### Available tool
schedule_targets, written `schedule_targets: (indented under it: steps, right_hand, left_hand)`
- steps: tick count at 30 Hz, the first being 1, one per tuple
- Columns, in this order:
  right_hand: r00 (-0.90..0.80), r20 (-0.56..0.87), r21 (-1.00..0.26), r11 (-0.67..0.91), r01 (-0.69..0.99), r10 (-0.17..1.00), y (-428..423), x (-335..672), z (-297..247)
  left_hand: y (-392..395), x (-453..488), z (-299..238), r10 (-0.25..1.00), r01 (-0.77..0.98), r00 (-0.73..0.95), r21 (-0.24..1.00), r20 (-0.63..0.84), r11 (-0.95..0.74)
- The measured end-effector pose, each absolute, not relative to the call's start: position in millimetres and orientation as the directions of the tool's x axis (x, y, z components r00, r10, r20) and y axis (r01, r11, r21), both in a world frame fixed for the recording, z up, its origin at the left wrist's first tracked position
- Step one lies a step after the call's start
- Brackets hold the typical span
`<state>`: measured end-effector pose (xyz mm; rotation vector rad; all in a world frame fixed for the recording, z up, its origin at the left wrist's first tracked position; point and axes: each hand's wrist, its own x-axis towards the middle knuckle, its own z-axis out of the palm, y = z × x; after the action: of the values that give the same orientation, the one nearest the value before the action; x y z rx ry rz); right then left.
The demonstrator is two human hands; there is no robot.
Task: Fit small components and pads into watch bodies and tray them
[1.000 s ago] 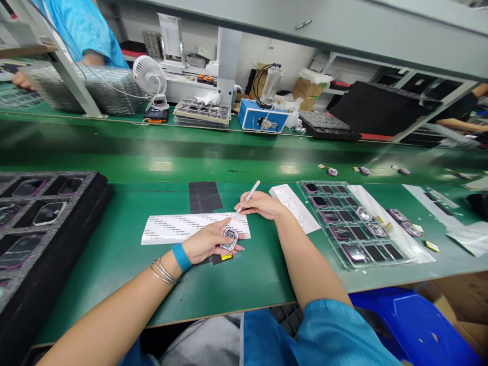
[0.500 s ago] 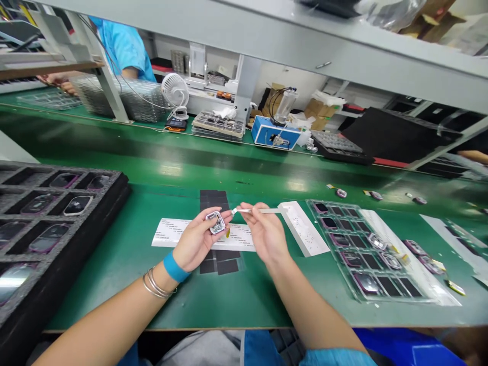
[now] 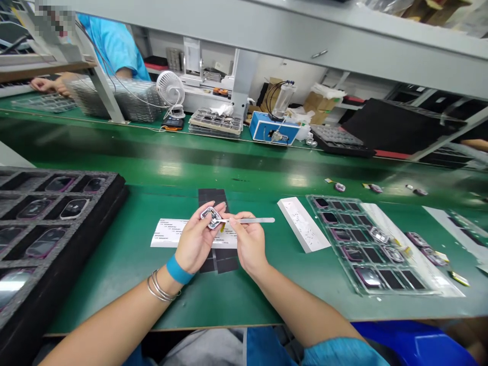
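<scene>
My left hand [image 3: 196, 239] is closed round a small square smartwatch case [image 3: 211, 217], its open side up with the electronics showing. A short yellow tab hangs below the case. In my right hand [image 3: 249, 241] a thin, flat metal tool with a rounded end [image 3: 263, 220] is pinched. That tool lies level, its inner end at the case's right edge; whether it touches is hard to see. Under the hands lie a white printed sheet [image 3: 162, 236] and black square pads [image 3: 226, 264].
To the left stands a black foam tray [image 3: 118, 190] with watch cases. On the right are a white block [image 3: 303, 223], a clear plastic tray [image 3: 356, 284] and loose watch parts [image 3: 423, 244]. Behind stand a fan [image 3: 170, 87], a blue box [image 3: 272, 129] and a person [image 3: 118, 48].
My right hand has moved left and down, bringing the metal tool from the white block to the watch case. My left hand has shifted slightly left, and the case has turned a little.
</scene>
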<state>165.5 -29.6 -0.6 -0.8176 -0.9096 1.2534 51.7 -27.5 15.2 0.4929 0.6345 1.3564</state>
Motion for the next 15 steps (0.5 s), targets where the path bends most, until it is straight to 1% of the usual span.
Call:
schedule_targets:
  steps: [4,15]
  right_hand:
    - [0.065,0.142,-0.888,0.156,-0.433,0.988,-29.0,163.5,-2.4]
    - [0.070,0.152,-0.877,0.168,-0.450,0.986,-28.2,161.8,-4.6]
  left_hand:
    - [-26.8,51.7,15.1,0.986,-0.741,0.071,0.654,-0.152,0.154]
    - [-26.5,51.9,15.5,0.984,-0.750,0.052,0.645,-0.168,0.150]
